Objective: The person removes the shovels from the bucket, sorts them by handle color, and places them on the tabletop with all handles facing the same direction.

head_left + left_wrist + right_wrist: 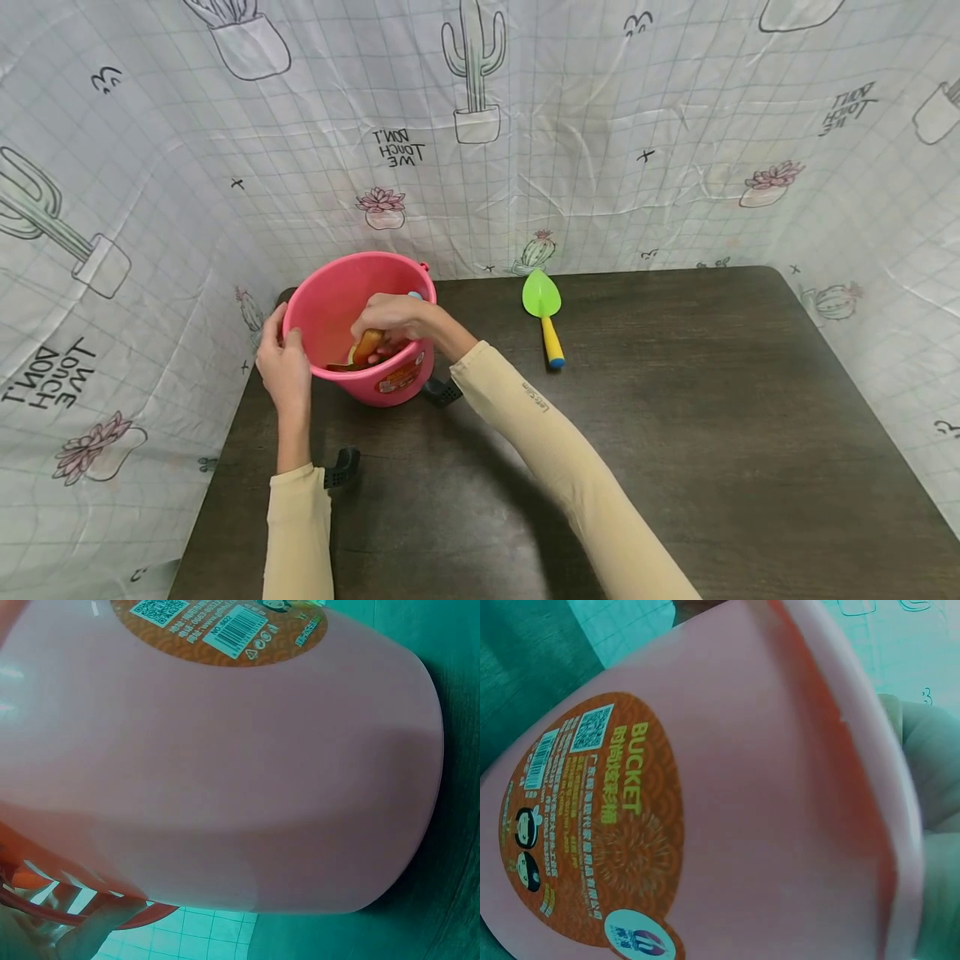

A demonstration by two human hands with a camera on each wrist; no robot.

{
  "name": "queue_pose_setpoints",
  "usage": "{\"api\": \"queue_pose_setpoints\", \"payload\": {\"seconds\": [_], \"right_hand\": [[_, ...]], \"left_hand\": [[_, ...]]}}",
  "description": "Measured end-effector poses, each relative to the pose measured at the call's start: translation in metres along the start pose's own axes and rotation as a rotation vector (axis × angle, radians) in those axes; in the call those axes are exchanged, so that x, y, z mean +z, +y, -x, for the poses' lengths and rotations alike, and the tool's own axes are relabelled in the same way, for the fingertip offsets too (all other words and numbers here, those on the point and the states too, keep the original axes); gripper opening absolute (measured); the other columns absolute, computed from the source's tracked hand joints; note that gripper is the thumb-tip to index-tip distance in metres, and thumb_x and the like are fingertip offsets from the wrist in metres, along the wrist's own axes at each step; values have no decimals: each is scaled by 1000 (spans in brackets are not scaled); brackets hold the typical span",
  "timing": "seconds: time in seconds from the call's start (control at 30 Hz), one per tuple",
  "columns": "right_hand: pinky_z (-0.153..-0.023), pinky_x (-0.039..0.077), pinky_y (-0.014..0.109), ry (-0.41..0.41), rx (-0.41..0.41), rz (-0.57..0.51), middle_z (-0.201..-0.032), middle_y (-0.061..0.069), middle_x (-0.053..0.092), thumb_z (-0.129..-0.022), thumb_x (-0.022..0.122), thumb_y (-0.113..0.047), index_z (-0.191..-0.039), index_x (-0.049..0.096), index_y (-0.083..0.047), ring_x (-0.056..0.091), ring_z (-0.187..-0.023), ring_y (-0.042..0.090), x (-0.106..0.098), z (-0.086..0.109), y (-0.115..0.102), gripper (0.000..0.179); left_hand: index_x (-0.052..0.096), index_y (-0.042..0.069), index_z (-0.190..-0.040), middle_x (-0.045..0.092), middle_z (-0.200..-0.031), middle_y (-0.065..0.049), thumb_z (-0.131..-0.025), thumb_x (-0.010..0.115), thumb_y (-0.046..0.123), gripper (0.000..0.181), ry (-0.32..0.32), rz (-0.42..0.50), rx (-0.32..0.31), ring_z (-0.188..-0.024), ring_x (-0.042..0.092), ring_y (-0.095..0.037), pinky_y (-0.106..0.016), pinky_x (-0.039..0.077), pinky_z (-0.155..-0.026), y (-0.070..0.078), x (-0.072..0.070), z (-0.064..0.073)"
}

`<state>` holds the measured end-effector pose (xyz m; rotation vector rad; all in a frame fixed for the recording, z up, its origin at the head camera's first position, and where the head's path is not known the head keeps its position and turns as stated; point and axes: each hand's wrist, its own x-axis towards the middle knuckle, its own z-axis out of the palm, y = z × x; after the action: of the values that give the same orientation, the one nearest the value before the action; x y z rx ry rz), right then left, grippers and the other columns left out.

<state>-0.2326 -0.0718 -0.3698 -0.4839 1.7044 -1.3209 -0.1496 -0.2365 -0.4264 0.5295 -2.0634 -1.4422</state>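
Observation:
A pink plastic bucket stands at the table's back left, somewhat tilted. My left hand grips its left rim; the left wrist view shows that hand at the rim, low in the corner. My right hand reaches inside over the right rim, pinching an orange-brown object whose kind I cannot tell. Other small items lie beneath it in the bucket, mostly hidden. The right wrist view has the bucket wall with its orange label, and part of the right hand beyond the rim.
To the bucket's right, a toy trowel with a green blade and yellow handle lies by the back edge of the dark wooden table. A patterned white curtain hangs behind it and along both sides.

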Motion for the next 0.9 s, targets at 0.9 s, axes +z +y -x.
{"api": "queue_pose_setpoints", "payload": {"seconds": [0.9], "right_hand": [[-62,50,34,83,-90,-246,-81,16,62,-86,62,-6,-82,68,6,57,-66,29,-17,24,-2,14]], "left_hand": [[55,19,-137,58,-131,-1,-98,45,16,40,3,31,-1,-112,57,-20,-36,47,-93,1,-1,4]]}}
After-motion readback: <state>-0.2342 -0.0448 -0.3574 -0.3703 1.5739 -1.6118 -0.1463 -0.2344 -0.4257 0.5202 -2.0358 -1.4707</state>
